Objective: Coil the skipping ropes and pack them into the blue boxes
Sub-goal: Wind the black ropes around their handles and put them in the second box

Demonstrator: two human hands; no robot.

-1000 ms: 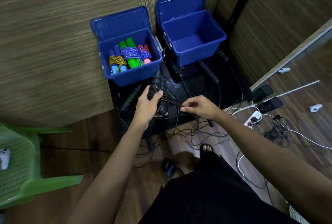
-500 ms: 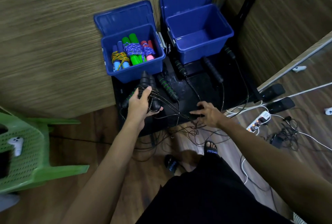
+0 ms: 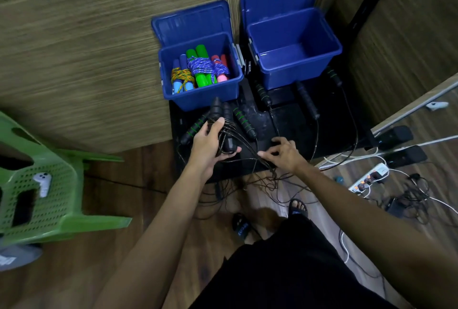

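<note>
Our left hand (image 3: 210, 143) grasps a pair of black tapered skipping-rope handles (image 3: 221, 120) with thin black cord (image 3: 244, 142) looped round them; their long axis runs away from us, tips pointing toward the left open blue plastic box (image 3: 200, 92) just beyond the hand. That box holds coiled ropes with green, light blue and pink handles (image 3: 198, 70), lying with their handles pointing away from us. Our right hand (image 3: 282, 151), just right of the left one, pinches strands of the same black cord against the black worktop (image 3: 292, 120). Beyond the right hand stands the right blue plastic box (image 3: 295, 70), lid up, with nothing visible inside. Black foam-grip rope handles with green rings (image 3: 244, 122) lie slantwise between the hands and the boxes. Left of the left hand stands a green plastic chair (image 3: 44, 192); cords tangle on the floor below both hands.
</note>
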